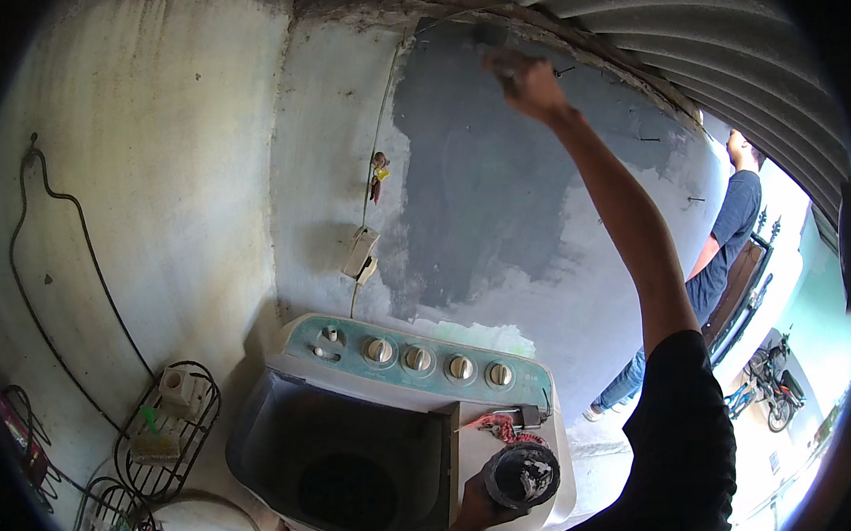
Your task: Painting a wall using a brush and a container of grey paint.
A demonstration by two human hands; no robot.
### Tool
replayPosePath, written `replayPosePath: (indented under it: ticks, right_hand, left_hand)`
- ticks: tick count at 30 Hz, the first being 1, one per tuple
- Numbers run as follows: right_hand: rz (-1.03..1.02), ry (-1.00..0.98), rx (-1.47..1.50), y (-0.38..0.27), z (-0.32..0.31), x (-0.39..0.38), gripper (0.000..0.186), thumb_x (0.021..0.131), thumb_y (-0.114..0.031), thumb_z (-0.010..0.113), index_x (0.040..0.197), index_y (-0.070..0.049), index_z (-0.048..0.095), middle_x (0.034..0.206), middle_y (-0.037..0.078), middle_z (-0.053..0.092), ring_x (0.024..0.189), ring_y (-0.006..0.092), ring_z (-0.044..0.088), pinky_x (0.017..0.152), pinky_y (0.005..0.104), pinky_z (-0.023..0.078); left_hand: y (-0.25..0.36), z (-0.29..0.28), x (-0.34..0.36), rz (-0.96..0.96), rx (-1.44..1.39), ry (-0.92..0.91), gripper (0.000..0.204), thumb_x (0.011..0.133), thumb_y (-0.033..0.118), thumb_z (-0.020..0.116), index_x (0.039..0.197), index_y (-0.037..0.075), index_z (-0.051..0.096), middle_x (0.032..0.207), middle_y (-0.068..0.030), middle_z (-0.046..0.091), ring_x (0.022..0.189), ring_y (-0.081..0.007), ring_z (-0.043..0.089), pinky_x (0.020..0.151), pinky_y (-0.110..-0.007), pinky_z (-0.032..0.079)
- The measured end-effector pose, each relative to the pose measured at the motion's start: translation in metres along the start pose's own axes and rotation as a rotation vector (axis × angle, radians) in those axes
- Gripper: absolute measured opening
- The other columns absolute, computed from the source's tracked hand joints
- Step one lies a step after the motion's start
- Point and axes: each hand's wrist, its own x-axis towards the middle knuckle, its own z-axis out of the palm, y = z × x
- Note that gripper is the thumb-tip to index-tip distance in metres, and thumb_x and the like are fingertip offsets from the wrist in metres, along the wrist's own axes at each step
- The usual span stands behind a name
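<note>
Cup: the left hand (476, 506) grips a dark cup (489, 477) above the machine's right side; its fingers close about the cup, some hidden beneath it. Pale grey smears coat the inside.
Washer: a washing machine (469, 442) with an open, shadowed tub, a red patterned cloth (505, 427) and a teal knob panel (397, 366); a small mark at the panel's right end is too small to read.
Rack: black wire rack (213, 408) at left, holding small items.
Tool: the right hand (537, 90), raised, has fingers curled round a dark tool (488, 37) at the upper wall; motion blur hides its exact kind.
Wall: dark grey patch (468, 159), uneven-edged, over paler paint; nails (650, 139) to its right.
Roof: corrugated sheets (719, 39).
Outside: a person (736, 204), partly cut off by the roof and wall; a motorbike (777, 388), washed out by glare.
</note>
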Motion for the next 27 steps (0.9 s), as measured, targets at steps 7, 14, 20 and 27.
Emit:
replayPosePath:
  ticks: [7,14,20,27]
  right_hand:
    - [-0.130,-0.150,0.246,-0.044,-0.005,-0.002,0.030,0.079,0.005,0.064,0.104,-0.012,0.061,0.097,0.008,0.072,0.083,0.0317,0.070,0.073,0.0404,0.057]
    - [-0.133,-0.081,-0.025,-0.014,0.020,0.004,0.028,0.079,0.011,0.062,0.099,-0.009,0.061,0.098,0.006,0.072,0.085,0.0259,0.072,0.072,0.0349,0.058]
    - [-0.070,-0.175,0.358,-0.062,0.012,-0.017,0.029,0.077,0.012,0.061,0.098,-0.008,0.062,0.098,0.007,0.071,0.084,0.0267,0.071,0.074,0.0354,0.058]
    - [-0.084,0.071,-0.004,-0.009,0.018,0.015,0.029,0.077,0.012,0.061,0.096,-0.008,0.062,0.100,0.007,0.072,0.088,0.0255,0.072,0.074,0.0350,0.058]
  left_hand:
    - [0.006,0.000,0.001,-0.018,0.016,-0.002,0.092,0.055,0.032,0.095,0.134,0.004,0.056,0.123,-0.0118,0.068,0.113,-0.0222,0.066,0.101,-0.036,0.050]
    - [-0.005,0.002,-0.006,-0.026,-0.062,0.006,0.095,0.054,0.034,0.096,0.134,0.003,0.055,0.124,-0.0118,0.067,0.114,-0.0216,0.065,0.101,-0.036,0.050]
    - [0.005,-0.002,-0.001,0.024,0.038,0.005,0.091,0.056,0.033,0.096,0.132,0.003,0.057,0.123,-0.0125,0.067,0.113,-0.0226,0.066,0.101,-0.037,0.050]
    - [0.000,0.002,0.002,-0.019,-0.177,0.006,0.089,0.058,0.034,0.095,0.132,0.003,0.056,0.123,-0.0129,0.067,0.113,-0.0230,0.066,0.102,-0.037,0.049]
